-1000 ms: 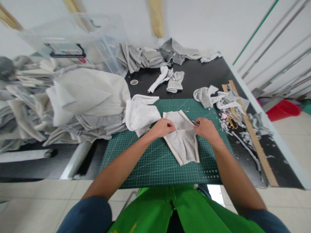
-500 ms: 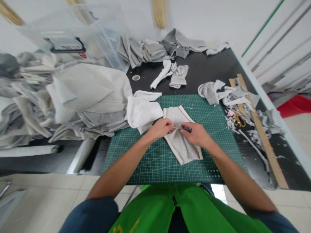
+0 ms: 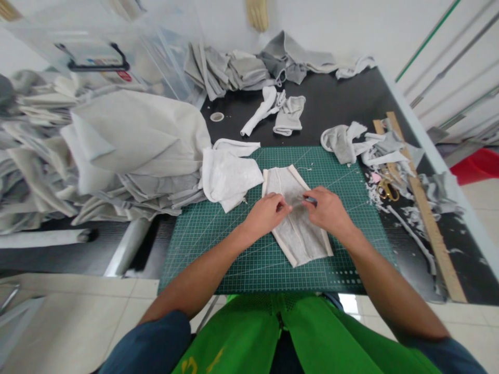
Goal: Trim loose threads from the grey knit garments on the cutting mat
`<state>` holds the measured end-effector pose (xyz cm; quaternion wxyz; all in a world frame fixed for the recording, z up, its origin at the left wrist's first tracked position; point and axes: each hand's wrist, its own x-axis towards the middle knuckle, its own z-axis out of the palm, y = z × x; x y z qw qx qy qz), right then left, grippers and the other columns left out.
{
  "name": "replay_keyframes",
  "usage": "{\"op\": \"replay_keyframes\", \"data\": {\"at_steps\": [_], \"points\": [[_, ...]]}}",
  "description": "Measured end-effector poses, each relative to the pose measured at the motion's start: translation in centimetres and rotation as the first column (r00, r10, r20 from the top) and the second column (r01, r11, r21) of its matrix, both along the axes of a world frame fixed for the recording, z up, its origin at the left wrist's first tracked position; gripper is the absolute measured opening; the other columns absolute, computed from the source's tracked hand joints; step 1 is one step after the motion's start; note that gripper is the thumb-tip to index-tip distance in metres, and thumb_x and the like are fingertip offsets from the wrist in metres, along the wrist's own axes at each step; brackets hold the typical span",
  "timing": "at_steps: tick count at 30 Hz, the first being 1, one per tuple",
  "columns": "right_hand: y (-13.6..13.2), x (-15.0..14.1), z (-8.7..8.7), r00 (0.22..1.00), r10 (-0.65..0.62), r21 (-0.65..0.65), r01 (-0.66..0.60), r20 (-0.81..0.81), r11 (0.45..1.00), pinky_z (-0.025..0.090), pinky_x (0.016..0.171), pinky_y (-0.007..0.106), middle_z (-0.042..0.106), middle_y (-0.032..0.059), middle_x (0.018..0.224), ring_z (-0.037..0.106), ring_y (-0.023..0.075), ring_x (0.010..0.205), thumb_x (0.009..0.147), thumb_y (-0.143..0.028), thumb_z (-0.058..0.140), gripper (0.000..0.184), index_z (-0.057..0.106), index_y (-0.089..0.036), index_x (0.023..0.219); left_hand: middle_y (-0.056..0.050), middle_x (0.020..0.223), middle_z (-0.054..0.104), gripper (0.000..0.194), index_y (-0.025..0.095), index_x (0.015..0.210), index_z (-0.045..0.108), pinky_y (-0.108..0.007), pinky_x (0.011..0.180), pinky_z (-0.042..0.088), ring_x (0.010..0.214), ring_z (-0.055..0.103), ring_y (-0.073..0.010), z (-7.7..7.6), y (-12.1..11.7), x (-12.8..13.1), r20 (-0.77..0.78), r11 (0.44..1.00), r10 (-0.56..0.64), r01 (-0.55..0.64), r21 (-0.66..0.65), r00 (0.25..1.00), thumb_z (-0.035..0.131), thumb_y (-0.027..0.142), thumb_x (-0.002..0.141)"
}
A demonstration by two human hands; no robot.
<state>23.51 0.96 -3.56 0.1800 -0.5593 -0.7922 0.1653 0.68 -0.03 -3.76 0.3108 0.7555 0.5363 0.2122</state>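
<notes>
A pale grey fabric piece (image 3: 302, 236) with cream-edged sides lies flat on the green cutting mat (image 3: 226, 259), a seam line running down its middle. Over its left half, my left hand (image 3: 270, 212) is closed in a pinch, thumb against fingers; what is between the tips is too small to make out. My right hand (image 3: 327, 209) closes round a small dark tool (image 3: 311, 200) above the fabric's right edge. The tool's thin tip points toward my left hand, and its exact kind is hidden by the fingers. Left of the fabric lies a white folded cloth piece (image 3: 232, 176).
A large heap of grey fabric (image 3: 144, 135) fills the left side, before a clear plastic box (image 3: 97, 62). On the right are gold-handled scissors (image 3: 389, 191), a long wooden ruler (image 3: 432, 223) and scraps (image 3: 343, 143). A tape roll (image 3: 217, 117) and more cloth (image 3: 290, 114) lie behind the mat.
My hands have come apart slightly, the right one moving right with the tool. The fabric, bunched up between the fingers before, now lies flatter. The camera view has shifted a little.
</notes>
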Motion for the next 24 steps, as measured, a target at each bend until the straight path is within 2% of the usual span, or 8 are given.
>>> {"op": "replay_keyframes", "data": {"at_steps": [5, 9, 11, 13, 15, 17, 21, 24], "points": [[-0.7, 0.0, -1.2, 1.000, 0.016, -0.038, -0.016, 0.010, 0.999, 0.055, 0.101, 0.039, 0.076, 0.0116, 0.110, 0.071, 0.0278, 0.107, 0.095, -0.021, 0.069, 0.021, 0.078, -0.018, 0.114, -0.012, 0.108, 0.068, 0.020, 0.019, 0.100, 0.072, -0.048, 0.106, 0.051, 0.113, 0.064, -0.0327, -0.4, -0.8, -0.1, -0.288, 0.991, -0.027, 0.065, 0.120, 0.957, 0.077, 0.037, 0.091], [-0.8, 0.4, -1.2, 0.995, -0.044, -0.033, 0.047, 0.085, 0.998, 0.055, 0.099, 0.040, 0.075, 0.0122, 0.108, 0.071, 0.0300, 0.106, 0.094, -0.020, 0.070, 0.018, 0.078, -0.019, 0.110, -0.015, 0.117, 0.069, 0.038, 0.019, 0.105, 0.074, -0.057, 0.104, 0.050, 0.120, 0.058, -0.0414, 0.4, -0.5, -0.7, -0.331, 0.991, 0.018, 0.026, 0.129, 0.943, 0.089, 0.041, 0.078], [-0.7, 0.5, -0.8, 0.993, -0.053, -0.040, 0.057, 0.110, 0.998, 0.055, 0.096, 0.040, 0.075, 0.0133, 0.107, 0.070, 0.0307, 0.103, 0.093, -0.019, 0.069, 0.017, 0.078, -0.018, 0.107, -0.014, 0.114, 0.071, 0.028, 0.020, 0.101, 0.074, -0.055, 0.106, 0.049, 0.119, 0.060, -0.0388, 0.9, -0.2, -0.3, -0.243, 0.990, 0.036, -0.002, 0.141, 0.969, 0.086, 0.035, 0.081], [-0.6, 0.4, -0.5, 0.994, -0.055, -0.031, 0.059, 0.097, 0.998, 0.055, 0.094, 0.040, 0.074, 0.0145, 0.107, 0.070, 0.0307, 0.101, 0.093, -0.019, 0.068, 0.017, 0.077, -0.017, 0.107, -0.009, 0.103, 0.073, 0.011, 0.021, 0.093, 0.073, -0.048, 0.104, 0.051, 0.108, 0.066, -0.0308, 1.1, 0.1, 0.4, -0.097, 0.993, 0.020, -0.008, 0.122, 0.995, 0.076, 0.032, 0.091], [-0.5, 0.0, -0.4, 0.998, -0.044, -0.016, 0.045, 0.043, 0.999, 0.055, 0.093, 0.039, 0.074, 0.0146, 0.108, 0.070, 0.0298, 0.100, 0.094, -0.021, 0.066, 0.019, 0.077, -0.016, 0.110, -0.006, 0.094, 0.074, 0.012, 0.022, 0.090, 0.071, -0.041, 0.093, 0.054, 0.094, 0.068, -0.0244, 0.8, 0.4, 1.2, -0.006, 0.998, -0.015, 0.015, 0.054, 1.000, 0.068, 0.031, 0.097], [-0.5, -0.5, -0.6, 1.000, -0.016, -0.019, 0.016, -0.007, 1.000, 0.055, 0.093, 0.038, 0.074, 0.0137, 0.108, 0.070, 0.0286, 0.099, 0.096, -0.022, 0.065, 0.020, 0.076, -0.016, 0.112, -0.005, 0.089, 0.073, 0.011, 0.022, 0.088, 0.071, -0.038, 0.086, 0.054, 0.087, 0.068, -0.0230, 0.3, 0.5, 1.7, -0.034, 1.000, -0.022, 0.022, 0.011, 0.999, 0.068, 0.029, 0.096], [-0.4, -0.9, -1.4, 1.000, -0.009, -0.052, 0.008, -0.008, 0.999, 0.056, 0.093, 0.039, 0.074, 0.0138, 0.105, 0.069, 0.0281, 0.098, 0.096, -0.023, 0.064, 0.019, 0.076, -0.016, 0.110, -0.006, 0.089, 0.074, 0.005, 0.021, 0.092, 0.074, -0.037, 0.086, 0.055, 0.087, 0.069, -0.0242, -0.6, 0.8, 1.8, -0.139, 1.000, 0.023, -0.020, 0.021, 0.990, 0.070, 0.024, 0.091], [-0.4, -0.7, -1.9, 1.000, -0.016, -0.048, 0.017, 0.003, 0.999, 0.056, 0.093, 0.039, 0.073, 0.0144, 0.106, 0.069, 0.0281, 0.098, 0.097, -0.024, 0.065, 0.019, 0.076, -0.015, 0.109, -0.008, 0.091, 0.075, 0.015, 0.020, 0.093, 0.077, -0.038, 0.088, 0.055, 0.087, 0.071, -0.0244, -0.7, 0.9, 1.3, -0.163, 0.999, 0.039, -0.034, 0.030, 0.986, 0.062, 0.021, 0.096]]}}
